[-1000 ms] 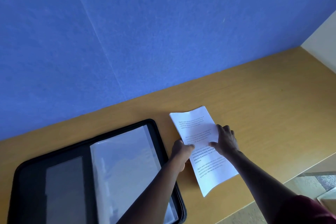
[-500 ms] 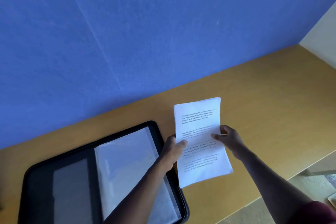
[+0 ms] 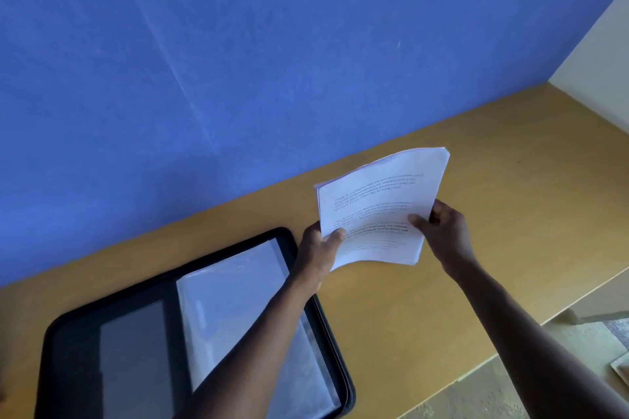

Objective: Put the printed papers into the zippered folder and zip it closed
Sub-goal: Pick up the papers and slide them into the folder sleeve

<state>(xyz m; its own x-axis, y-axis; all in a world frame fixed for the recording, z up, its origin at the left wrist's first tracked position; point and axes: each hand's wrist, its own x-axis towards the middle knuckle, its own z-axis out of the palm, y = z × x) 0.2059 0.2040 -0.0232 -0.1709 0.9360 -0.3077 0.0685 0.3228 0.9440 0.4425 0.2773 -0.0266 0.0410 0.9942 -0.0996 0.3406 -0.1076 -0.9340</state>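
Both hands hold the stack of printed papers point(image 3: 381, 207) above the wooden counter point(image 3: 510, 214), the left hand point(image 3: 318, 248) pinching its left edge and the right hand point(image 3: 446, 231) its right edge (the sheets bow upward). The open zippered folder point(image 3: 112, 350) lies flat on the counter just left of and below the papers, clear plastic sleeves showing inside.

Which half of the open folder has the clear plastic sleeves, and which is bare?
The right half, nearer the left hand, holds the glossy clear sleeves. The left half shows only a flat grey panel.

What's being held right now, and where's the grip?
The stack of printed papers, lifted: left hand on its lower left edge, right hand on its right edge.
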